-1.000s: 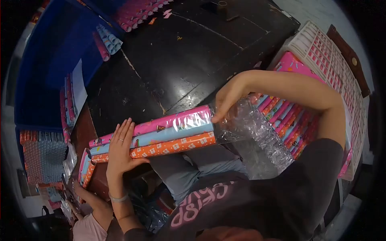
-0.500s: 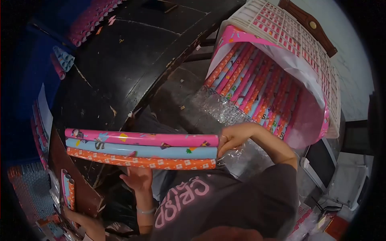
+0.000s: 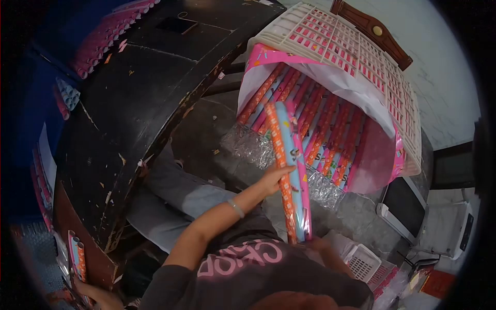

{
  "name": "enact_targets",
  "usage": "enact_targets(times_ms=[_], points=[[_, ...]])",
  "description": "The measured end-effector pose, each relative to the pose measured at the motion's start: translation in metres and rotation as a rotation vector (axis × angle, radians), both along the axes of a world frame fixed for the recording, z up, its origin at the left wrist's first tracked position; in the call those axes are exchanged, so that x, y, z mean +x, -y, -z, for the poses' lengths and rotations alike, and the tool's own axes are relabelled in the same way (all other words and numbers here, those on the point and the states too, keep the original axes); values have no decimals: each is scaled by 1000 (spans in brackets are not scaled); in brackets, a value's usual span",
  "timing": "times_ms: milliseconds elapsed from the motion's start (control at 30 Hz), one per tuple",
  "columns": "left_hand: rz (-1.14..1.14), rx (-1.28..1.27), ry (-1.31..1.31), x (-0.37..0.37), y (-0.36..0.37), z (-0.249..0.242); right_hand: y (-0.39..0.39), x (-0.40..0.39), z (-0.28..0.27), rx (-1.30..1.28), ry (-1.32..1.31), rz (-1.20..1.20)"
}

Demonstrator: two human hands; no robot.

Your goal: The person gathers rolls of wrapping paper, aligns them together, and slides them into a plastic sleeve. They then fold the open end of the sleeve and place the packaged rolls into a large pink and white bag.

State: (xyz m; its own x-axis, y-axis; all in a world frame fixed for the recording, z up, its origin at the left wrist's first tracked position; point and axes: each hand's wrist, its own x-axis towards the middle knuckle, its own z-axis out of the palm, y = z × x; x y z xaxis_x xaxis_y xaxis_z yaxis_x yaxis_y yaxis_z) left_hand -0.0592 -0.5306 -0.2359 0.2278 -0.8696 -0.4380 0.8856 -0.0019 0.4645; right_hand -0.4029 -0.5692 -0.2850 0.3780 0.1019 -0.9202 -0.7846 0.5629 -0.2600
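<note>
Three rolls of wrapping paper [image 3: 294, 175], one orange, one light blue and one pink, stand steeply tilted in front of my body. My left hand [image 3: 274, 181] is closed around them near mid-length, with the wrist bracelet showing. At their lower end is my right hand [image 3: 318, 247]; its fingers are hidden and blurred, so its grip cannot be made out. Behind the upper ends lies a white plastic basket [image 3: 330, 44] on its side, lined with pink paper [image 3: 374, 155]. Inside it, many similar rolls [image 3: 320, 119] are stacked.
A worn black table [image 3: 139, 98] with a phone [image 3: 177, 25] stands on the left. Crumpled clear plastic [image 3: 248, 147] lies before the basket. Another person's hand [image 3: 90, 289] is beside a small bundle of rolls [image 3: 77, 256] at lower left. A small white basket [image 3: 361, 263] sits lower right.
The three rolls have swung from lying level to steeply upright, moving right toward the basket. My left hand, open beneath them before, now grips them. My right hand has dropped to their lower end.
</note>
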Motion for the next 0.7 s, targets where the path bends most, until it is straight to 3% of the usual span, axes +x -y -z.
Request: enact_targets(times_ms=[33,67,167,200,300,367,433,500,533,600,633,700], points=[[75,-27,21,7,19,13,-9,10,2,36,-7,204],[118,14,139,6,40,47,-9,29,0,-2,87,241],[165,41,194,5,52,21,-4,105,-7,-283,236,252],[152,-76,179,6,55,41,0,136,-9,-276,233,317],[216,-9,257,26,48,55,28,182,25,-101,444,371],[424,212,425,49,35,40,40,212,60,-78,539,469],[352,102,427,60,30,90,40,241,65,-113,569,581],[486,50,453,70,22,125,43,268,57,-196,454,745],[479,235,671,67,14,125,54,275,61,-193,473,679],[430,182,597,63,-18,118,82,280,94,-194,514,530],[383,132,522,63,-36,111,87,293,95,-127,463,665],[348,166,486,63,-67,107,111,298,103,-146,432,545]])
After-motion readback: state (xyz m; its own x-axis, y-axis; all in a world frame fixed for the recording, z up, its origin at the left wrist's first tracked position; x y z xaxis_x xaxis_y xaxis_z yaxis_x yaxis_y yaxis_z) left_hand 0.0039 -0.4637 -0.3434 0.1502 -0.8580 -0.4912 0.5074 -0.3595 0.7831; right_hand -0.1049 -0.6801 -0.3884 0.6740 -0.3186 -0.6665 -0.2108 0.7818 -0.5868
